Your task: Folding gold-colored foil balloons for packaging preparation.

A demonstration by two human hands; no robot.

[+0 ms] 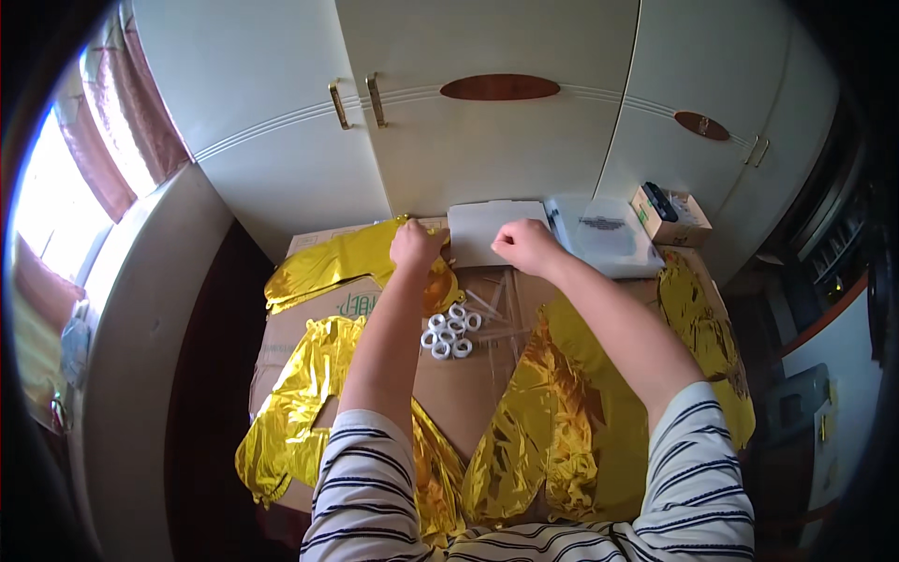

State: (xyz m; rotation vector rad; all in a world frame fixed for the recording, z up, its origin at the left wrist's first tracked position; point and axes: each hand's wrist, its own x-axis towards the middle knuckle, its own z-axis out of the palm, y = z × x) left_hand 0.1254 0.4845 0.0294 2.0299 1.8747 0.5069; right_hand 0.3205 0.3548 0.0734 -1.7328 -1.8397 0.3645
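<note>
Hands work at the far edge of the bench: left hand (416, 245) pinches a gold balloon (328, 267), right hand (526, 245) pinches a white sheet (479, 229). Next move needs gentle pulling.

Bare cardboard (468, 393) between gold foil balloons (309, 393), white rolls (449, 332) mid-gap

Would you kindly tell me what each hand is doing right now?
Left hand: closed, gripping the gold foil balloon.
Right hand: closed, pinching the white sheet.

Both hands (473, 245) grip white sheet (479, 229); gold foil balloons (552, 412) on cardboard (449, 384).
</note>
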